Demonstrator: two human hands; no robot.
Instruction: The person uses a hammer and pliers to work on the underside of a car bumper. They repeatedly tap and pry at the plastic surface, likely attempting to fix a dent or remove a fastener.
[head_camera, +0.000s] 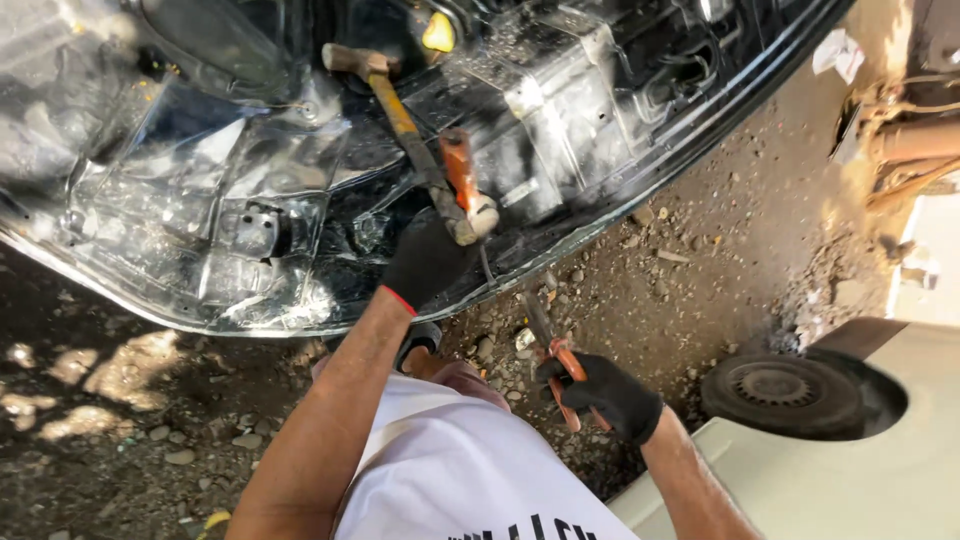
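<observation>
L hand (425, 262): black glove, up at the car body panel (180, 210), fingers look curled near hammer grip, can't tell if clamped from my feed.
Hammer (405, 130): lying across panel, head up top, handle running down to L hand.
Orange-handled tool (462, 180): just beside hammer handle, crossing it near the glove.
R hand (600, 395): gloved, fingers clamped on pliers (555, 355), orange grips, low over gravel ground (680, 270).
Wheel (785, 395): R of R hand, on ground.

Ground (700, 230): bare dirt strewn with gravel and small stones.
Light: hard sunlight on the right, deep shade with sun patches (110, 370) at left.
Right side: pale car body (860, 470), wheel (785, 392) in its arch.
Far corner: rusty metal parts (910, 140).
</observation>
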